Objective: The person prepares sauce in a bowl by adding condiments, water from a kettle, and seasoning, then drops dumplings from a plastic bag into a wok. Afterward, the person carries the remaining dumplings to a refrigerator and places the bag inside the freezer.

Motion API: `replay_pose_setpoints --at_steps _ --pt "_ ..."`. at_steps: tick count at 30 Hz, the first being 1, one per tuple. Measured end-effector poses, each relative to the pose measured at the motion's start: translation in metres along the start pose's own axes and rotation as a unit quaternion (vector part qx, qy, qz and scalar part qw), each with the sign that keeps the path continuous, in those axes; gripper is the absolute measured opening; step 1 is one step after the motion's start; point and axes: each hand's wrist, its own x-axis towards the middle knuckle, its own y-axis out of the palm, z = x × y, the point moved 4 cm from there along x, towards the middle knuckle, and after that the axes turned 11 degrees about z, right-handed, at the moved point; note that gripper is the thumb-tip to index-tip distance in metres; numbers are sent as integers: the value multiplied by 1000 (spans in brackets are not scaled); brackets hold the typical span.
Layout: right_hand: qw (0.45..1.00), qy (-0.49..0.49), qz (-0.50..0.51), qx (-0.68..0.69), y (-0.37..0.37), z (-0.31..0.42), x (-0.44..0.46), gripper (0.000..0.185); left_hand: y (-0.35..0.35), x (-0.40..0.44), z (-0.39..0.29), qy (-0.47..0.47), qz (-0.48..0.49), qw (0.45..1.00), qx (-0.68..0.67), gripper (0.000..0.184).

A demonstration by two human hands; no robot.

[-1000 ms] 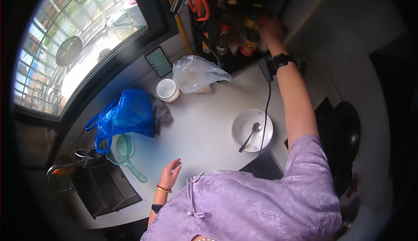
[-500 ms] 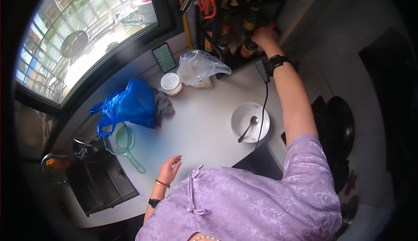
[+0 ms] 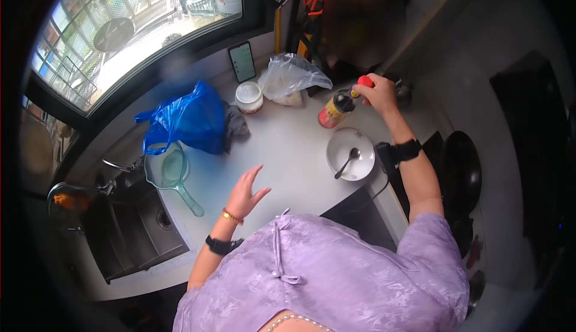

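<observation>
My right hand [image 3: 381,95] grips a sauce bottle [image 3: 335,110] by its neck, just under the red cap. The bottle is dark, with a red and yellow label, and tilts over the back right of the counter. Just in front of it stands a white bowl [image 3: 365,167], with a metal spoon [image 3: 347,164] leaning inside. My left hand [image 3: 243,194] hovers over the front of the counter, thumb and fingers apart, holding nothing.
At the left lie a blue plastic bag [image 3: 195,119] and a green strainer ladle [image 3: 189,202] beside the sink [image 3: 141,236]. A white-lidded tub [image 3: 248,97], a clear bag [image 3: 291,79] and a phone [image 3: 242,62] line the back. Black pans [image 3: 465,170] are at right.
My right hand has drawn the sauce bottle out from the dark shelf and toward the bowl. My left hand has risen and moved forward over the counter, its fingers spreading.
</observation>
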Motion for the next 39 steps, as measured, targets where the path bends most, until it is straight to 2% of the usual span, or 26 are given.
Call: replay_pose_setpoints --at_steps 4,5,6,7,8,9,11,12,13,15,16,17,19,20,22,25,30,38,39 --pt "995 -29 73 66 22 49 -63 15 -5 41 -44 101 8 995 12 86" --pt "991 -46 101 80 27 64 -79 14 -3 50 -49 102 13 995 9 86" --pt "985 -62 128 96 33 73 -93 13 -1 57 -56 143 15 990 1 90" --pt "974 -37 164 153 39 74 -103 17 0 61 -62 185 17 983 -6 93" --pt "966 -18 176 186 42 78 -114 18 2 63 -63 186 27 980 -65 95" --pt "958 1 187 219 45 80 -122 20 1 59 -66 188 33 979 -68 95" --pt "962 -14 196 189 45 82 -133 21 1 52 -68 138 97 978 -120 93" --pt "964 -34 212 159 47 83 -138 22 5 49 -69 161 70 980 -96 84" --pt "964 -31 210 160 47 78 -141 22 9 44 -69 161 74 979 -97 84" --pt "984 -59 157 63 45 70 -145 24 16 36 -67 131 74 986 -76 77" --pt "985 7 171 21 38 71 -149 25 19 33 -65 130 77 986 -75 77" --pt "985 9 170 23 37 66 -150 25 22 30 -63 133 65 987 -57 76" --pt "969 34 226 96 44 52 -156 24 27 27 -58 136 58 988 -37 75" --pt "968 38 225 101 46 46 -158 24 28 24 -55 131 48 990 -23 75" --pt "920 100 248 285 52 32 -161 23 30 21 -52 127 40 991 -8 75" --pt "891 149 237 357 63 13 -168 22 31 19 -50 129 23 991 30 75" --pt "904 168 236 313 73 -4 -173 21 37 16 -45 133 -18 985 110 75" --pt "907 151 259 296 76 -4 -174 20 44 15 -44 129 -28 985 112 74" --pt "957 109 235 132 72 1 -174 19 44 15 -44 126 -27 984 120 73"
